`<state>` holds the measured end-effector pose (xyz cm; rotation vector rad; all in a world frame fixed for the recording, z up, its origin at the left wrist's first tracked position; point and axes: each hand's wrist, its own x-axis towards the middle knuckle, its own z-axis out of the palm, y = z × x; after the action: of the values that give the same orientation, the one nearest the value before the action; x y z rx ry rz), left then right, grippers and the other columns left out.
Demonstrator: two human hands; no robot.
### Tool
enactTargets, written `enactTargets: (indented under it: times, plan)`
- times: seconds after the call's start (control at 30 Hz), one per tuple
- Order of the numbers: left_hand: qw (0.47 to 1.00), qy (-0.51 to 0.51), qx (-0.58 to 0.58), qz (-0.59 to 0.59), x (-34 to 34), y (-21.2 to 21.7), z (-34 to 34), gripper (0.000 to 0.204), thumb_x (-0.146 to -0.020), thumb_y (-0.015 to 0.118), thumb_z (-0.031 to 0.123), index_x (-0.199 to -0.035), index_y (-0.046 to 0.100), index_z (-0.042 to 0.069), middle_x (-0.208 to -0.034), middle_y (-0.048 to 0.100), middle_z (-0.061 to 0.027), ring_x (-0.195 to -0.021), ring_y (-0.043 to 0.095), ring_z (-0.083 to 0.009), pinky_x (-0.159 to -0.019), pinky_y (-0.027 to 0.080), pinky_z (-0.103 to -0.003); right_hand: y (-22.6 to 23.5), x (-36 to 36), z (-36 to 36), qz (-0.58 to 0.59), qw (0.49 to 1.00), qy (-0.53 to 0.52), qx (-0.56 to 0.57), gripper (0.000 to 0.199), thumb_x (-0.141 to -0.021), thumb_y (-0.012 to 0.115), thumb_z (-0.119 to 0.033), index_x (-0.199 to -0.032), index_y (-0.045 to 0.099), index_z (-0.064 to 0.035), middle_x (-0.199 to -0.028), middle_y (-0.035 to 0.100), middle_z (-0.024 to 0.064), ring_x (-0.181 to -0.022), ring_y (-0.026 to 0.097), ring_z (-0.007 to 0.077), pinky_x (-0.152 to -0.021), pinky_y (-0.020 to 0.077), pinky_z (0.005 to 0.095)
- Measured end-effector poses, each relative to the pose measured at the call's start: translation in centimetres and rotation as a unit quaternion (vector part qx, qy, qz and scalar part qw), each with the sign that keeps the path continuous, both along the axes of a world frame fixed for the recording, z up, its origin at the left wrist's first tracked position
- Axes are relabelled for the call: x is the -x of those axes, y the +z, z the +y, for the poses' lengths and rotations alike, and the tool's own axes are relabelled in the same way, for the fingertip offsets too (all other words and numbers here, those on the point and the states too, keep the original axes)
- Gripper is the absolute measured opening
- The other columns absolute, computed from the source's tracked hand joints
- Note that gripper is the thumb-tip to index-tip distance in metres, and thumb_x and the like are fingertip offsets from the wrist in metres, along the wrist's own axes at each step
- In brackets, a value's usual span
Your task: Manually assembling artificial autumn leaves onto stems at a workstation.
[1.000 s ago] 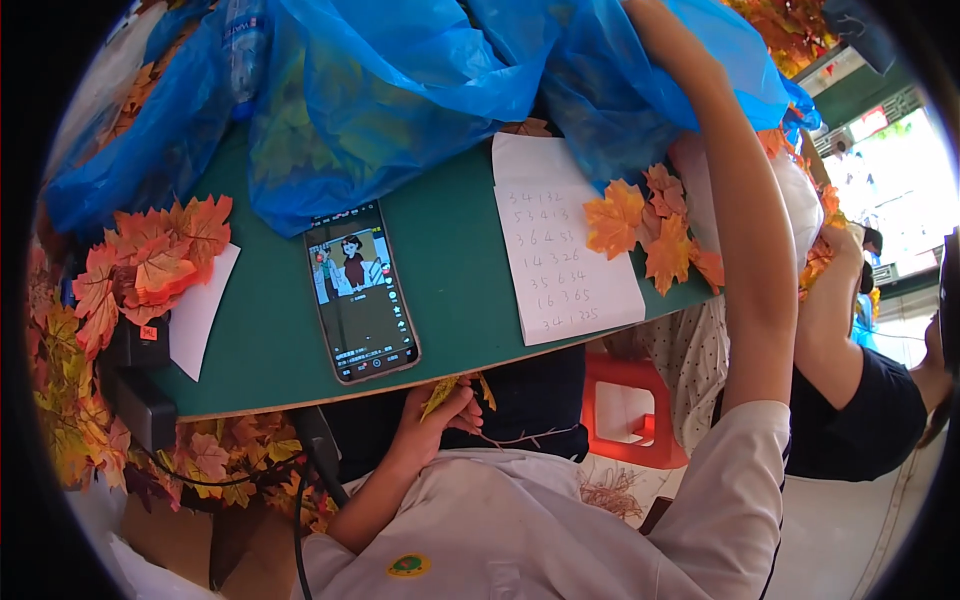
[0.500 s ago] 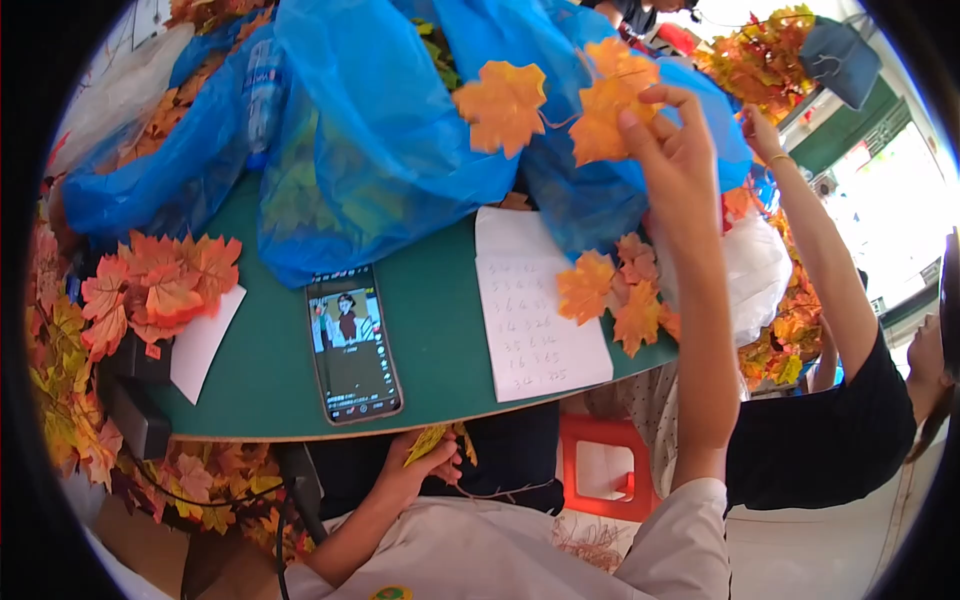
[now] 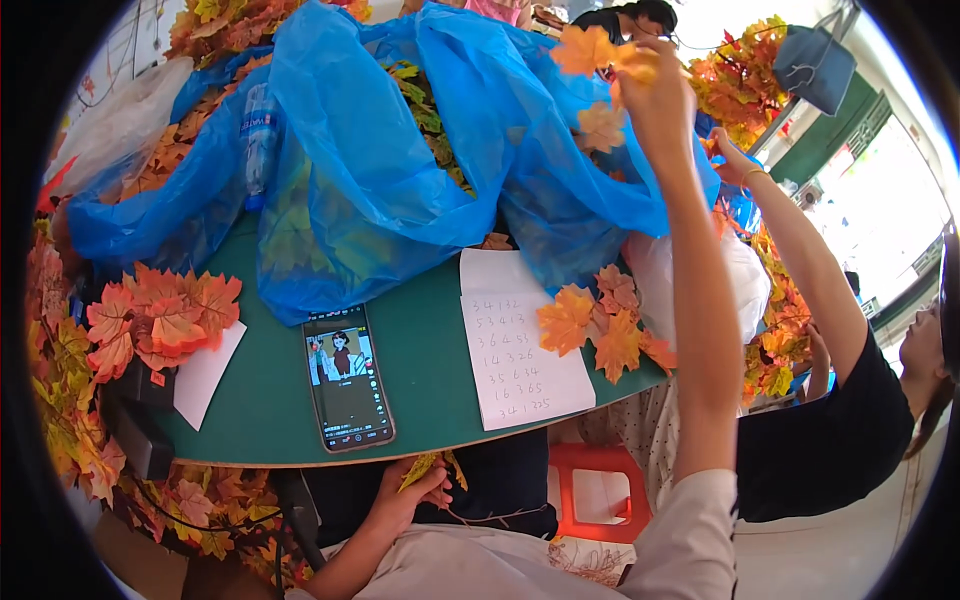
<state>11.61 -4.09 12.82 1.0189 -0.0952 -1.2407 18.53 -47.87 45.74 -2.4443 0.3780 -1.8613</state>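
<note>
A green table (image 3: 430,340) curves along its near edge, crowded far back by blue plastic bags (image 3: 380,170); bare room remains around a phone (image 3: 347,392) and paper sheet (image 3: 520,345). The right hand (image 3: 655,95) is raised high at far right, pinching orange leaves (image 3: 590,50). The left hand (image 3: 405,495) rests below the table edge, closed on a yellow-green leaf sprig (image 3: 425,467).

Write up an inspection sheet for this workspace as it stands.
Surface: green curved-edge tabletop, partly covered.
Job's things: orange artificial maple leaves held up by the right hand; yellow-green leaf sprig in the left hand below the table edge.
Clutter: blue plastic bags, smartphone with lit screen, handwritten white sheet, loose orange leaves.
Grippers: both hands grasp leaves.
Cables: thin dark cord below the table edge.
Surroundings: a person in a black shirt, red stool.
</note>
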Motion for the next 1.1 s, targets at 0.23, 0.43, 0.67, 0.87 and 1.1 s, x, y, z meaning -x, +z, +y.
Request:
enactTargets:
  times: [0.23, 0.43, 0.67, 0.87, 1.1]
  plan:
    - [1.0, 0.007, -0.003, 0.007, 0.1, 0.2, 0.7, 0.024, -0.093, 0.065, 0.016, -0.109, 0.059, -0.001, -0.081, 0.065, -0.0093, -0.064, 0.069, -0.018, -0.056, 0.058, -0.027, 5.0, 0.6, -0.6, 0.184, 0.981, 0.044, 0.04, 0.037, -0.079, 0.074, -0.023, -0.106, 0.059, -0.0031, -0.094, 0.068, 0.0107, -0.082, 0.067, 0.0211, -0.076, 0.0522, 0.0322]
    - [0.999, 0.029, -0.023, 0.016, -0.2, 0.7, 0.9, 0.024, -0.092, 0.066, 0.02, -0.104, 0.06, 0.0, -0.083, 0.064, -0.0098, -0.066, 0.069, -0.019, -0.059, 0.058, -0.027, -1.3, 8.1, 13.0, 0.137, 0.887, 0.298, -0.326, 0.05, -0.076, 0.081, -0.013, -0.116, 0.052, -0.0017, -0.097, 0.062, 0.006, -0.083, 0.063, 0.0142, -0.073, 0.051, 0.0263]
    - [0.991, 0.1, 0.079, 0.039, 0.6, -0.5, 0.5, 0.031, -0.09, 0.065, 0.02, -0.113, 0.059, 0.0, -0.099, 0.067, -0.012, -0.083, 0.07, -0.023, -0.068, 0.06, -0.033, -14.1, 18.6, 24.5, 0.268, 0.401, 0.49, -0.726, 0.038, -0.09, 0.052, 0.01, -0.127, 0.045, 0.0001, -0.103, 0.064, 0.0167, -0.099, 0.062, 0.0187, -0.084, 0.0482, 0.0304]
    - [0.996, 0.001, 0.08, 0.037, 1.3, -1.4, 0.8, 0.036, -0.09, 0.064, 0.018, -0.12, 0.059, -0.001, -0.111, 0.067, -0.0118, -0.092, 0.069, -0.0226, -0.075, 0.059, -0.034, -24.8, 21.0, 27.1, 0.291, 0.384, 0.491, -0.726, 0.023, -0.093, 0.058, 0.001, -0.116, 0.054, -0.0012, -0.101, 0.063, 0.0081, -0.098, 0.058, 0.0107, -0.087, 0.0459, 0.0271]
    - [0.999, -0.013, 0.025, -0.032, 2.2, 0.3, 0.3, 0.035, -0.089, 0.068, 0.016, -0.12, 0.06, 0.0, -0.109, 0.067, -0.009, -0.096, 0.066, -0.0154, -0.079, 0.056, -0.028, -28.3, 21.5, 28.6, 0.286, 0.516, 0.349, -0.728, 0.024, -0.086, 0.072, -0.004, -0.103, 0.055, -0.0014, -0.089, 0.061, 0.0035, -0.069, 0.061, 0.0085, -0.062, 0.0515, 0.0231]
